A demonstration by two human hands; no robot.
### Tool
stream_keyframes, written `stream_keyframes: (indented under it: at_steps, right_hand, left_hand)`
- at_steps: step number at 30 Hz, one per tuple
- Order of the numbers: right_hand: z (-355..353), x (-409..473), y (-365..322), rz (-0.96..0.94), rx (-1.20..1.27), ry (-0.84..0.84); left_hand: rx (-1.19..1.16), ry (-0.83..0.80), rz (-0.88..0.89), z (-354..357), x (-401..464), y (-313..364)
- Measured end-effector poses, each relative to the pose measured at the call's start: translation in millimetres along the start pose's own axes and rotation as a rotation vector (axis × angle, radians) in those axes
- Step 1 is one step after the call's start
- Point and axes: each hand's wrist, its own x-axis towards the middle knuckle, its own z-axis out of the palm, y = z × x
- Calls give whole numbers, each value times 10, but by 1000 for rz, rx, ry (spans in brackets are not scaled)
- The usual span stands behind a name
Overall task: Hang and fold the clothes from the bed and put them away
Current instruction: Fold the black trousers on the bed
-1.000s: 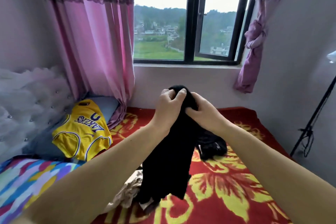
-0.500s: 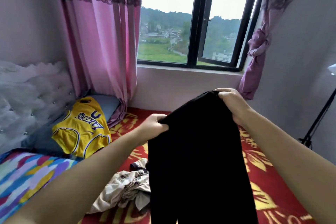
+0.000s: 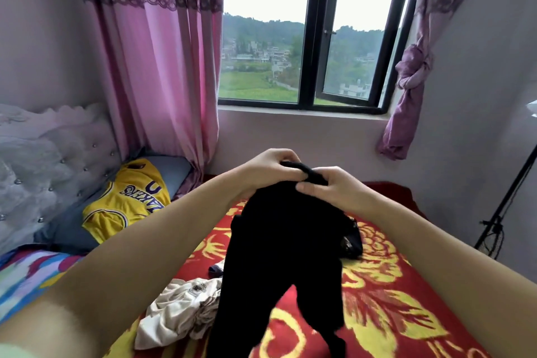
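You've got the black garment [image 3: 286,244] up off the bed [image 3: 386,293], both hands meeting at its top edge. Your left hand [image 3: 266,170] pinches the bunched hem at about 11 o'clock from the cloth's middle, and your right hand [image 3: 334,187] pinches it just beside, at 1 o'clock, so each grip is clamped on fabric. Holding it high lets the weight pull it straight, and I'd guess you're hunting for the waistband or a seam before folding. It looks like trousers, two legs hanging, though the lower part is blurred. Count on the bed: one yellow jersey [image 3: 128,200] at 9 o'clock on the pillow, one crumpled cream garment [image 3: 177,311] at 7 o'clock, one dark item [image 3: 353,240] at 3 o'clock, partly hidden.
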Motion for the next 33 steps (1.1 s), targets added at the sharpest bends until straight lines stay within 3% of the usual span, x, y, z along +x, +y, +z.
stream_keyframes:
  at_steps: [3,6,10,14,19,23,28,33]
  right_hand:
    - [-105,78,-28,-52,105,149]
    - [-238,141,-123,-62,226,229]
    - [-365,134,-131,-8,270,299]
    - [-495,16,-74,121,294,342]
    - [-700,-195,-72,245,149,142]
    - [-800,-319,-94,321,164,-51]
    - [-802,-403,-194,209,127,-242]
    - [-579,-176,-402,66,120,-55]
  left_hand:
    - [-79,-111,-38,-138,-111,-207]
    - [-1,-211,-113,-159,-288,-539]
    - [93,-31,-135,-245,-429,-835]
    - [-14,140,-79,-372,-508,-879]
    - [-415,161,-84,-417,-539,-704]
    - [-529,164,-86,-536,-510,-562]
    - [-441,120,-111,-610,-516,-599]
    - [-149,-81,-42,-252,-455,-360]
